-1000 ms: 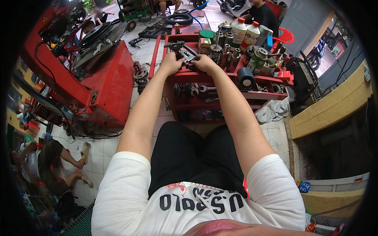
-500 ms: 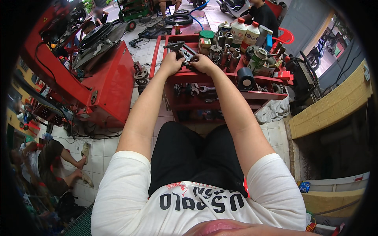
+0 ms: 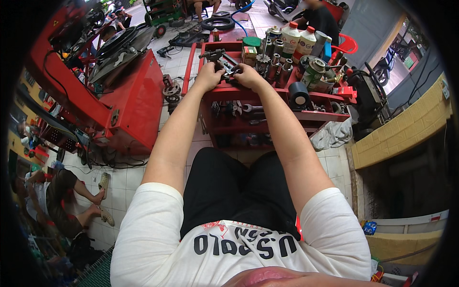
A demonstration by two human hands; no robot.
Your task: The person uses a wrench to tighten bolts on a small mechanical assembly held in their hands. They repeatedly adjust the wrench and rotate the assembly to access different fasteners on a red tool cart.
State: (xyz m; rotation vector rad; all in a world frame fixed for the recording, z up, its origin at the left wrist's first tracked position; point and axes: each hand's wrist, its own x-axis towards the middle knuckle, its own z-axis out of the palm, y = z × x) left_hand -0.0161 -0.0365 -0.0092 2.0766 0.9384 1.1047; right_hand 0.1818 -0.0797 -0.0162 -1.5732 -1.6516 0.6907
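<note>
At the near left end of a red tool cart [image 3: 188, 71], both my hands are closed around a dark and silver metal part [image 3: 229, 62], whose kind I cannot make out. My left hand [image 3: 208, 77] grips its left side, below a dark cylindrical piece [image 3: 213, 54] that sticks out to the left. On the other side, my right hand [image 3: 246, 76] pinches the part near its silver section. The fingers hide much of it. Right beside my right hand stand several metal sockets [image 3: 273, 67] and a small box with a green lid [image 3: 249, 53].
Bottles with red caps [image 3: 289, 40], a spray can [image 3: 313, 72] and a black cylinder [image 3: 299, 95] crowd the cart's right side. Wrenches [image 3: 252, 108] lie on its lower shelf. A red machine [image 3: 129, 103] stands left; a person sits at the lower left [image 3: 62, 201].
My right hand has shifted very slightly left, and the silver section of the part sits at a slightly different angle. Both hands keep their hold.
</note>
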